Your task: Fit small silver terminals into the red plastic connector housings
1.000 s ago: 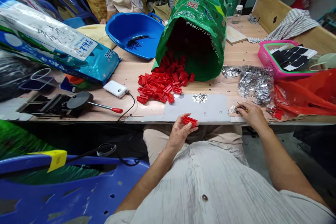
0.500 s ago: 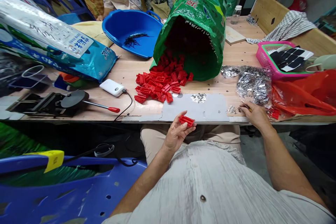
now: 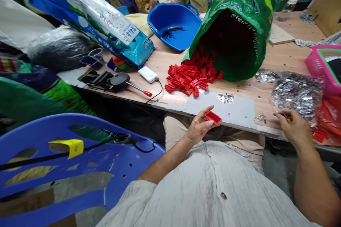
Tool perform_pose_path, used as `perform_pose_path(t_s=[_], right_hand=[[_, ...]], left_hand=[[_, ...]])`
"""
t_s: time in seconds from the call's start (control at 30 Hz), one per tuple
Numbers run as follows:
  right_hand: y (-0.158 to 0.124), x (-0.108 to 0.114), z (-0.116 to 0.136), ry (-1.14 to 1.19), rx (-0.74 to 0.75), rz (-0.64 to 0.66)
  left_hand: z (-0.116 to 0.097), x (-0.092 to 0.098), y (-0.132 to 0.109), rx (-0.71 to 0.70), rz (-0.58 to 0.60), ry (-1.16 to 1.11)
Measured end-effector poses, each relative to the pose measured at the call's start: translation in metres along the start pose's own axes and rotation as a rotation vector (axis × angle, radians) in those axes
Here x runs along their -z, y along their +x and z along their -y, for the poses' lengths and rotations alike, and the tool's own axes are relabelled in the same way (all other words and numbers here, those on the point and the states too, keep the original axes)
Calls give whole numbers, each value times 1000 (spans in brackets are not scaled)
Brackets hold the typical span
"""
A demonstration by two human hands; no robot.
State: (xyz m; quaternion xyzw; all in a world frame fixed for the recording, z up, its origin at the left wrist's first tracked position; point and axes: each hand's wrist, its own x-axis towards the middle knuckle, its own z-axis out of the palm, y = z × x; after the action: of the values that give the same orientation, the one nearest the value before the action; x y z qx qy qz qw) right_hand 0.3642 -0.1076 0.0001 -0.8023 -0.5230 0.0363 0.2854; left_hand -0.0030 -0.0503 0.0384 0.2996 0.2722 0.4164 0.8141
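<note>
Lower left of frame: blue perforated plastic chair [image 3: 80,170], a yellow tag on it.
Upper left: blue-and-white printed plastic sack [image 3: 106,25] lying on the wooden table [image 3: 282,58].
Just below the sack, near the table edge: black metal hand press with a red-tipped lever [image 3: 112,79]. Beside it, a white power bank [image 3: 148,74] with a black cable plugged in.
Top centre: blue plastic basin [image 3: 174,25], a few dark bits inside.
Centre: loose pile of red plastic clips [image 3: 194,76] spilling from the mouth of a green woven sack [image 3: 239,25] tipped on its side.
Below the pile, at the near table edge: left hand [image 3: 198,129], palm up and half open, thumb and fingertips pinching one red plastic clip [image 3: 213,117] over the lap.
Right of it: grey cardboard sheet [image 3: 239,108] bearing a small heap of silver metal bits [image 3: 225,97].
Right edge: right hand [image 3: 295,129], fingers closed on a thin yellow-tipped object [image 3: 289,120]; what it is cannot be made out. It is touching a clear bag of silver metal parts [image 3: 297,94].
Far right: pink plastic basket [image 3: 318,67].
</note>
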Motion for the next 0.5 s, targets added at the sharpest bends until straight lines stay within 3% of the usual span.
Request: perform_pose_path(t_s=[0.17, 0.3, 0.4, 0.5], right_hand=[[-12, -2, 61, 395, 32, 119], [-29, -9, 118, 632, 23, 328], [-36, -19, 144, 696, 78, 395], [-38, -26, 160, 698, 158, 357]], left_hand=[[6, -1, 0, -150, -54, 220], [6, -5, -5, -217, -48, 368], [3, -8, -8, -168, -20, 339], [0, -9, -9, -1, 44, 139]])
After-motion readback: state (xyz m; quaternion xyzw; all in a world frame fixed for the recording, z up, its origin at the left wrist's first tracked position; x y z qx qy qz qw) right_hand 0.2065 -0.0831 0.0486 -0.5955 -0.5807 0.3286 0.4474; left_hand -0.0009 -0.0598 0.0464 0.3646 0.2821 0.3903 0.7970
